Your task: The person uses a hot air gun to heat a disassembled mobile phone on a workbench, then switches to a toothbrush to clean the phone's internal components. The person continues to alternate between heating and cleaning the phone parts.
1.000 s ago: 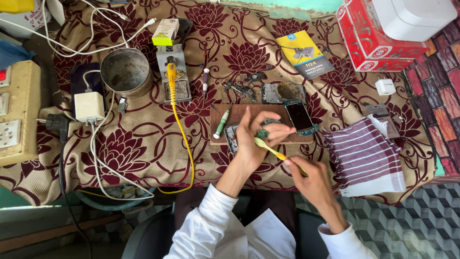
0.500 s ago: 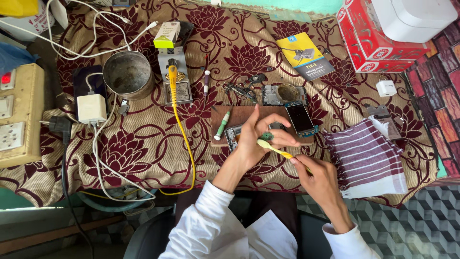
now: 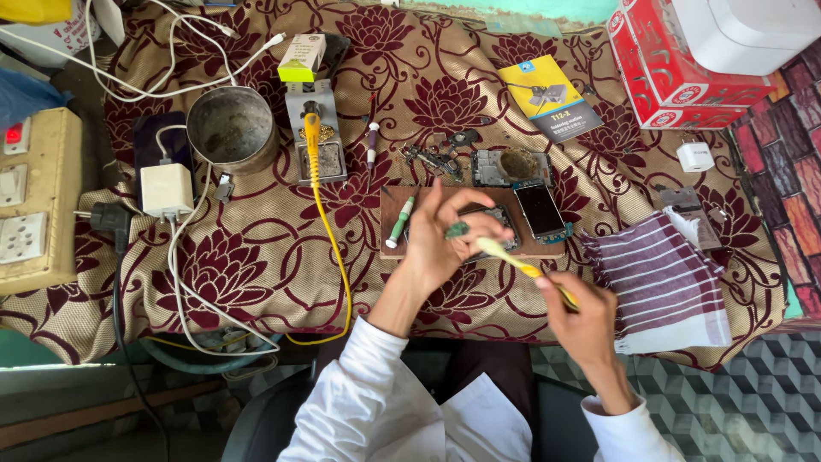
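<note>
Head view: your left hand pinches a small green component between fingertips, raised over the wooden board. Your right hand is closed around a yellow-handled brush, its bristled end just beside the component. Striped cloth lies right.

Bare cloth leftward; yellow cable, striped towel flanking.

A bench draped in a tan cloth with dark red flower patterns fills most of the view under bright, even light. A grey floor with a cube-like geometric pattern shows at lower right, and a red brick-patterned surface runs along the right edge.
</note>
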